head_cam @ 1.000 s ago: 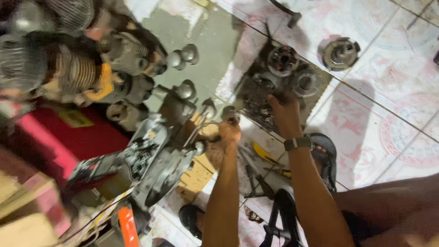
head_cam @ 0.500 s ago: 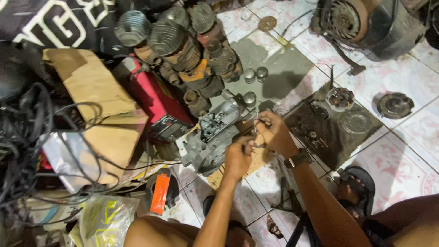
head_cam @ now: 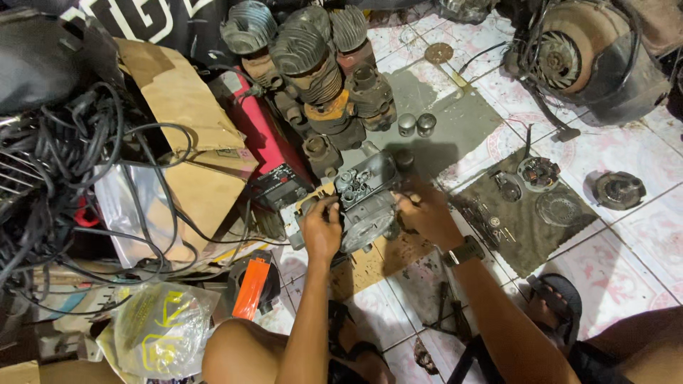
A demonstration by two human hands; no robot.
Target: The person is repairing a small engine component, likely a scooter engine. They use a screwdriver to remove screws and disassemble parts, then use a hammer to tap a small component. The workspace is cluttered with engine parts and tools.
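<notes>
on the cardboard scrap (head_cam: 370,259) over the tiled floor (head_cam: 626,149), the grey engine casing (head_cam: 366,203) sits gripped between left hand (head_cam: 321,229) and right hand (head_cam: 425,213), best kept level, away from the finned cylinders (head_cam: 313,53) behind.

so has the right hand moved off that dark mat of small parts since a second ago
Yes. The right hand has come off the dark mat leftward onto the grey engine casing.

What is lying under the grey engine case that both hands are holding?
Brown cardboard shows beneath the engine case, on the tiled floor. The left hand and right hand hide its sides.
</notes>
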